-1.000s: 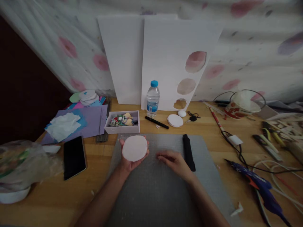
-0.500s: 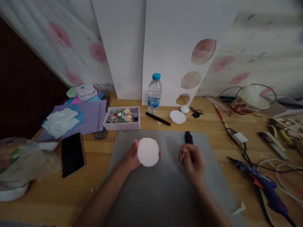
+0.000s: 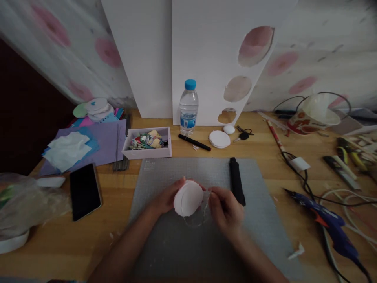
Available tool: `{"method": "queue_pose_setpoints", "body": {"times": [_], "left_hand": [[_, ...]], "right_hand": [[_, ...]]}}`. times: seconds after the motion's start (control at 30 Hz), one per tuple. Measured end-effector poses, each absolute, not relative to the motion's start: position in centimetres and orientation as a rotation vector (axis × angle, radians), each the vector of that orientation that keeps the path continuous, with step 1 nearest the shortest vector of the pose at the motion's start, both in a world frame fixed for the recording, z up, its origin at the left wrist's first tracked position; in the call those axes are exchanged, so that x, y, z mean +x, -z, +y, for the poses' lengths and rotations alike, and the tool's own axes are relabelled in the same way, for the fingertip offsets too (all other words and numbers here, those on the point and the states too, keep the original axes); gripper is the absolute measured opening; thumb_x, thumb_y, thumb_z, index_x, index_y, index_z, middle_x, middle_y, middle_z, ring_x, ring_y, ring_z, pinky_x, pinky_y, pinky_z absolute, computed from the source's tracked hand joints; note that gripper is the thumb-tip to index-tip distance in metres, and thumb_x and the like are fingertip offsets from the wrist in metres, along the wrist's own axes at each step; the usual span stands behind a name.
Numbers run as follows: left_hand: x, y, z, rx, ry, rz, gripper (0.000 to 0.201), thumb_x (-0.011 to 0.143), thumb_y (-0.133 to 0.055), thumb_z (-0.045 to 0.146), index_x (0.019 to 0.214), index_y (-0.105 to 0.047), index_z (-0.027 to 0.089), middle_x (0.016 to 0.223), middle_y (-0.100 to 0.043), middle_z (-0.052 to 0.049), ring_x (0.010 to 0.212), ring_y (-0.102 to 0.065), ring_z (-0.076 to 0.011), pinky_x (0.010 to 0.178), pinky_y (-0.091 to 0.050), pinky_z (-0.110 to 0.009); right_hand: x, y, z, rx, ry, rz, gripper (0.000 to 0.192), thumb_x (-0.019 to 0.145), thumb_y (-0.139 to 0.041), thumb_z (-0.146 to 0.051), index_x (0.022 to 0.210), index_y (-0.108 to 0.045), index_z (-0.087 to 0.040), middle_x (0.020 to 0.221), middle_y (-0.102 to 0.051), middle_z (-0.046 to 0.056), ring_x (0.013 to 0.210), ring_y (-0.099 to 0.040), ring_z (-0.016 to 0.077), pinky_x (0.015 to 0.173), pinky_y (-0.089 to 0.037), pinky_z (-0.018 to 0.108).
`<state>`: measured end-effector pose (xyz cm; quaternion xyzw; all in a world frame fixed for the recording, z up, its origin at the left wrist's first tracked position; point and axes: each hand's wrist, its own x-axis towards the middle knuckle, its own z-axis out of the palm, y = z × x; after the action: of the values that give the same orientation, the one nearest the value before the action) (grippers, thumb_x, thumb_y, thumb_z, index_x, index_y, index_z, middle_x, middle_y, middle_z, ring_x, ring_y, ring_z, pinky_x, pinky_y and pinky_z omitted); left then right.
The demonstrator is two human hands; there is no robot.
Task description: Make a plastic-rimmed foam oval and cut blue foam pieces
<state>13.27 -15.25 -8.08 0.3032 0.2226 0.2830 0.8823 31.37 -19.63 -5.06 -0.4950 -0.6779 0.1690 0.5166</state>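
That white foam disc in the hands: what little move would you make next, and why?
Probably draw the thin clear strand snug around the white foam disc. The left hand holds the disc on edge above the grey mat, and the right hand pinches the strand, which hangs slack below.

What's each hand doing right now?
Left hand: closed on the white foam disc.
Right hand: pinched on a thin clear thread beside the disc.

My left fingers (image 3: 176,188) are mostly hidden behind the round white foam disc (image 3: 188,198). The thin clear thread (image 3: 196,222) looping under it is too faint to follow. The blue glue gun (image 3: 330,228) runs off the near right edge.
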Motion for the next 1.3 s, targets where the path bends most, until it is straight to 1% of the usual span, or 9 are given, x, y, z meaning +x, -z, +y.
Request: {"method": "queue_pose_setpoints", "body": {"times": [0.17, 0.33, 0.53, 0.67, 0.77, 0.9, 1.03, 1.2, 1.3], "left_hand": [[13.3, 7.6, -15.2, 0.635, -0.602, 0.451, 0.067, 0.078, -0.053, 0.070, 0.110, -0.066, 0.012, 0.091, -0.070, -0.014, 0.078, -0.066, -0.0256, 0.069, -0.047, -0.033], [13.3, 7.4, -15.1, 0.673, -0.623, 0.495, 0.062, 0.080, -0.056, 0.066, 0.110, -0.067, 0.012, 0.096, -0.069, -0.013, 0.080, -0.063, -0.0223, 0.070, -0.044, -0.029], [13.3, 7.0, -15.2, 0.698, -0.625, 0.467, 0.062, 0.082, -0.054, 0.063, 0.117, -0.064, 0.012, 0.099, -0.069, -0.014, 0.084, -0.062, -0.0242, 0.073, -0.042, -0.031], [13.3, 6.8, -15.2, 0.701, -0.628, 0.483, 0.060, 0.083, -0.053, 0.062, 0.116, -0.065, 0.013, 0.102, -0.069, -0.013, 0.088, -0.063, -0.0253, 0.074, -0.042, -0.031], [13.3, 6.8, -15.2, 0.702, -0.625, 0.483, 0.062, 0.081, -0.054, 0.064, 0.116, -0.065, 0.013, 0.100, -0.069, -0.013, 0.086, -0.063, -0.0261, 0.074, -0.043, -0.033], [13.3, 7.1, -15.2, 0.703, -0.637, 0.482, 0.062, 0.082, -0.054, 0.062, 0.118, -0.064, 0.013, 0.096, -0.069, -0.014, 0.083, -0.064, -0.0253, 0.074, -0.044, -0.033], [13.3, 7.1, -15.2, 0.723, -0.640, 0.487, 0.062, 0.081, -0.056, 0.063, 0.117, -0.065, 0.014, 0.097, -0.068, -0.013, 0.084, -0.062, -0.0246, 0.073, -0.043, -0.032], [13.2, 6.9, -15.2, 0.740, -0.655, 0.512, 0.058, 0.080, -0.059, 0.061, 0.115, -0.066, 0.015, 0.100, -0.067, -0.012, 0.087, -0.060, -0.0230, 0.075, -0.042, -0.031], [13.2, 6.7, -15.3, 0.750, -0.648, 0.519, 0.057, 0.079, -0.061, 0.061, 0.113, -0.067, 0.016, 0.099, -0.066, -0.011, 0.082, -0.059, -0.0217, 0.072, -0.041, -0.029]], "right_hand": [[31.1, 5.2, -19.7, -1.267, -0.257, -1.631, 0.009, 0.092, -0.053, -0.020, 0.094, -0.062, -0.020, 0.067, -0.069, -0.001, 0.046, -0.059, 0.0099, 0.043, -0.045, 0.018], [31.0, 5.1, -19.7, -1.300, -0.146, -1.660, 0.009, 0.091, -0.053, -0.021, 0.093, -0.062, -0.020, 0.068, -0.069, 0.000, 0.049, -0.061, 0.0115, 0.048, -0.049, 0.020], [31.2, 5.7, -19.9, -1.318, -0.176, -1.628, 0.008, 0.092, -0.053, -0.021, 0.095, -0.061, -0.021, 0.069, -0.068, 0.000, 0.049, -0.060, 0.0112, 0.046, -0.047, 0.020], [31.3, 5.7, -19.9, -1.326, -0.178, -1.648, 0.009, 0.093, -0.052, -0.023, 0.095, -0.061, -0.021, 0.067, -0.068, 0.001, 0.049, -0.060, 0.0123, 0.046, -0.048, 0.021], [31.2, 5.5, -19.8, -1.349, -0.157, -1.671, 0.011, 0.093, -0.051, -0.025, 0.094, -0.061, -0.022, 0.067, -0.070, 0.001, 0.047, -0.060, 0.0125, 0.045, -0.048, 0.022], [31.2, 5.2, -19.5, -1.350, -0.116, -1.700, 0.012, 0.094, -0.050, -0.025, 0.093, -0.061, -0.021, 0.066, -0.070, 0.001, 0.044, -0.059, 0.0120, 0.044, -0.047, 0.021], [31.1, 5.0, -19.3, -1.329, -0.081, -1.715, 0.013, 0.094, -0.049, -0.024, 0.092, -0.061, -0.021, 0.066, -0.070, 0.001, 0.046, -0.061, 0.0120, 0.044, -0.047, 0.021], [31.0, 5.1, -19.3, -1.352, -0.123, -1.714, 0.013, 0.094, -0.050, -0.024, 0.092, -0.062, -0.021, 0.063, -0.069, 0.000, 0.041, -0.057, 0.0096, 0.038, -0.041, 0.019], [31.0, 5.2, -19.3, -1.354, -0.132, -1.717, 0.012, 0.094, -0.051, -0.023, 0.092, -0.063, -0.021, 0.062, -0.069, -0.001, 0.042, -0.059, 0.0101, 0.040, -0.043, 0.019]]}}
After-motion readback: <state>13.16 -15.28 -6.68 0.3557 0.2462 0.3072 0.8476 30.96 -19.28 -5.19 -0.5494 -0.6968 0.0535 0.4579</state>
